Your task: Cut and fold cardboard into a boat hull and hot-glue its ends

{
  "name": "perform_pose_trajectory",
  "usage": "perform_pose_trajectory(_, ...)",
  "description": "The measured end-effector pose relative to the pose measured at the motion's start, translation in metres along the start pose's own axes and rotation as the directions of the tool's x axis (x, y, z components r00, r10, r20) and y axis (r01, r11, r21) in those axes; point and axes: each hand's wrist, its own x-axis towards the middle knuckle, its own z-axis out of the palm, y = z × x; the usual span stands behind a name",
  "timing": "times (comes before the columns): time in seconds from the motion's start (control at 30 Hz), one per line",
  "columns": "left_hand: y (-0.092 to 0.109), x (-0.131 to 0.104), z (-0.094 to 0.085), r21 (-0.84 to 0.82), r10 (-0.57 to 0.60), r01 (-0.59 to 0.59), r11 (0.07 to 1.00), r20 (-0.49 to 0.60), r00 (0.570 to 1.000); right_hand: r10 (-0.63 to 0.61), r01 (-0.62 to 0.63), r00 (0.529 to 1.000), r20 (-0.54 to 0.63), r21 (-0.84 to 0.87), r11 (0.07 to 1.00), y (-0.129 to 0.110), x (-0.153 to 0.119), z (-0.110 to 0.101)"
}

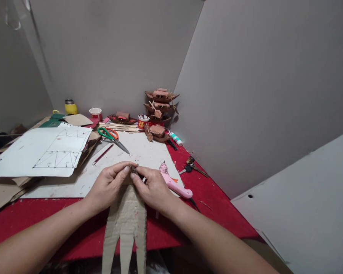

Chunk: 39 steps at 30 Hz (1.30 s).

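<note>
My left hand point(110, 184) and my right hand point(153, 187) meet near the middle of the table. Between their thumbs and fingertips they pinch the top edge of a brown corrugated cardboard piece point(127, 217). That piece hangs toward me over the table's front edge and splits into pointed strips at its lower end. A small dark brown bit point(133, 169) shows between the fingertips. Just right of my right hand lies a pink glue gun point(177, 186). Beyond my left hand are green and orange handled scissors point(114, 140) and a dark red pencil point(103, 154).
Brown model boats point(161, 95) are stacked at the back. A cup point(143, 121), another cup point(95, 113), thin sticks point(122, 127) and a yellow jar point(71, 107) stand or lie nearby. Left is a drawing sheet point(45, 150) on cardboard. Keys point(188, 168) lie right on the red cloth point(217, 213).
</note>
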Motion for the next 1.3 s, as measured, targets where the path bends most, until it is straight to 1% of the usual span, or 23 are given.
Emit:
perform_pose_trajectory(0.1, -0.003, -0.003, 0.004, -0.004, 0.002, -0.002, 1.000, -0.028, 1.000, 0.016, -0.016, 1.000, -0.005, -0.005, 1.000, 0.000, -0.001, 0.001)
perform_pose_trajectory(0.27, -0.008, -0.005, 0.008, 0.047, 0.026, -0.021, 0.999, -0.092, 0.995, 0.051, -0.051, 0.999, -0.020, -0.011, 0.999, 0.001, 0.000, 0.003)
perform_pose_trajectory(0.47, -0.007, 0.001, 0.005, 0.044, -0.011, 0.012, 0.999, -0.031, 0.999, 0.059, -0.063, 0.997, 0.054, 0.086, 0.994, 0.003, 0.004, 0.000)
perform_pose_trajectory(0.67, -0.001, 0.003, -0.002, 0.040, -0.058, 0.059, 0.997, -0.031, 0.998, 0.041, -0.049, 0.997, 0.063, 0.139, 0.989, -0.001, 0.004, -0.006)
perform_pose_trajectory(0.73, -0.001, 0.002, -0.002, 0.057, -0.042, 0.043, 0.997, -0.027, 0.999, 0.045, -0.055, 0.997, 0.070, 0.162, 0.985, -0.002, 0.003, -0.008)
perform_pose_trajectory(0.8, -0.002, 0.000, -0.002, 0.100, -0.002, 0.005, 0.995, -0.030, 1.000, 0.047, -0.061, 0.996, 0.077, 0.192, 0.979, -0.001, 0.003, -0.009)
perform_pose_trajectory(0.9, -0.005, -0.001, -0.002, 0.183, 0.059, -0.046, 0.982, -0.063, 0.996, 0.039, -0.056, 0.996, 0.082, 0.219, 0.974, -0.002, 0.003, -0.011)
perform_pose_trajectory(0.97, -0.007, -0.001, -0.002, 0.219, 0.084, -0.060, 0.974, -0.102, 0.991, 0.048, -0.063, 0.996, 0.077, 0.204, 0.977, -0.003, 0.003, -0.013)
perform_pose_trajectory(1.1, -0.011, 0.001, -0.003, 0.265, 0.114, -0.069, 0.962, -0.161, 0.980, 0.124, -0.126, 0.992, 0.025, 0.103, 0.987, -0.006, 0.003, -0.016)
perform_pose_trajectory(1.2, -0.014, 0.001, -0.003, 0.314, 0.153, -0.090, 0.945, -0.180, 0.972, 0.064, -0.063, 0.998, -0.027, 0.022, 0.998, -0.006, 0.002, -0.016)
perform_pose_trajectory(1.3, -0.016, -0.001, -0.003, 0.358, 0.194, -0.129, 0.925, -0.153, 0.969, 0.006, -0.007, 1.000, -0.020, -0.038, 0.999, -0.005, 0.001, -0.015)
